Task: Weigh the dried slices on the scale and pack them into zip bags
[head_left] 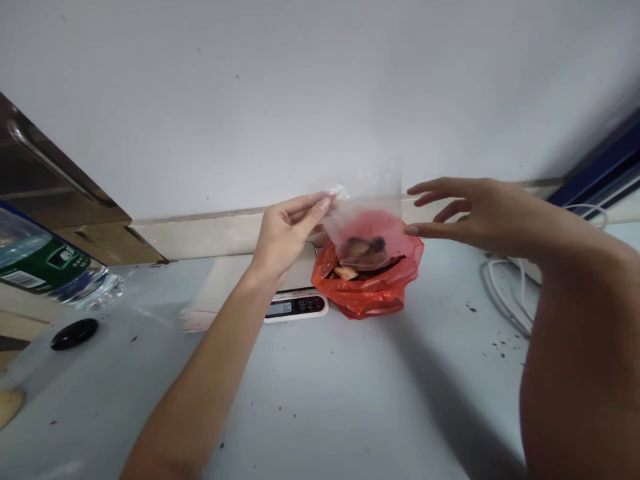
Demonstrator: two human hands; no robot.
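My left hand pinches the upper left corner of a clear plastic bag. Some brown and dark pieces show at the bottom of this bag. It hangs over a red plastic bag that stands open on the table, with tan and dark dried pieces inside. To the right of the clear bag is my right hand, fingers apart and holding nothing; its thumb tip is close to the bag's edge, and I cannot tell if they touch. A white digital scale sits left of the red bag, partly behind my left wrist.
A stack of flat clear bags lies left of the scale. Farther left are a large water bottle and a black oval object. A white cable curls at the right. Dark crumbs dot the table; a wall rises behind.
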